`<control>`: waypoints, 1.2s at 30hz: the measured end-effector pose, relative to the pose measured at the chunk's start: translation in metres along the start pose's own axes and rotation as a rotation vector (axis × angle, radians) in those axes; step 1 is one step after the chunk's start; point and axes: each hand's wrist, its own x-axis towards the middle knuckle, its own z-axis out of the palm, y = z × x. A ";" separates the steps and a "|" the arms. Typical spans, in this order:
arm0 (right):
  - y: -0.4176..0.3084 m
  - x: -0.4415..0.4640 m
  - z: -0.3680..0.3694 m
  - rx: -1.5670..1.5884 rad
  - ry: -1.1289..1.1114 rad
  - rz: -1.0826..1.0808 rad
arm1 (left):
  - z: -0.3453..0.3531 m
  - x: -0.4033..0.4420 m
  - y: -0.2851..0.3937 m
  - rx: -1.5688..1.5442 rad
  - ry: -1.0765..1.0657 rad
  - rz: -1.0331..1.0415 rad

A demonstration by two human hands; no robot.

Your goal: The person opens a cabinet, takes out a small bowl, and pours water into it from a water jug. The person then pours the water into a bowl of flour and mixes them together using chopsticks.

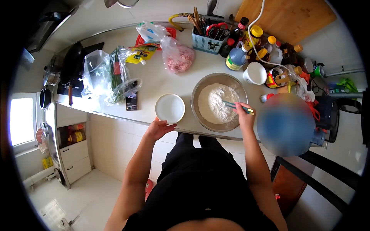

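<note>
A wide metal mixing bowl (197, 111) stands on the counter with a heap of white flour (219, 101) in it. My right hand (244, 113) is closed around a pair of chopsticks (230, 104), and their tips reach into the flour. To the left stands a white bowl (170, 108) that looks to hold a clear or pale liquid. At this bowl's near side is my left hand (158, 128), open with its fingers stretched out by the counter edge. Whether its fingertips touch the bowl, I cannot tell.
Behind the bowls lies a clear bag of pink minced meat (179, 57). Plastic bags with green vegetables (115, 73) and a dark box (132, 98) are left. A utensil basket (208, 43), sauce bottles (237, 57), and a white cup (255, 73) stand back right.
</note>
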 end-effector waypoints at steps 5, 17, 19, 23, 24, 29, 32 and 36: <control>0.004 -0.019 0.018 0.026 -0.190 0.056 | -0.005 0.015 0.000 -0.030 -0.016 0.010; -0.005 -0.004 -0.057 -0.046 -0.061 0.163 | -0.019 0.028 -0.009 -0.043 0.040 0.080; 0.000 -0.017 -0.043 0.085 -0.033 0.246 | -0.019 0.028 -0.008 -0.024 0.071 0.075; 0.016 -0.010 -0.001 0.287 0.058 0.301 | -0.006 0.020 0.001 -0.014 0.066 0.077; 0.016 -0.003 0.003 0.296 0.066 0.274 | -0.004 0.018 0.003 -0.008 0.067 0.071; -0.001 0.018 -0.031 0.146 0.078 0.225 | 0.010 0.006 0.019 0.029 0.082 0.082; -0.002 0.005 -0.060 0.050 0.058 0.206 | 0.030 -0.009 0.033 0.071 0.019 0.088; 0.004 -0.012 -0.026 0.084 -0.112 0.328 | 0.081 -0.031 0.049 0.165 0.032 0.103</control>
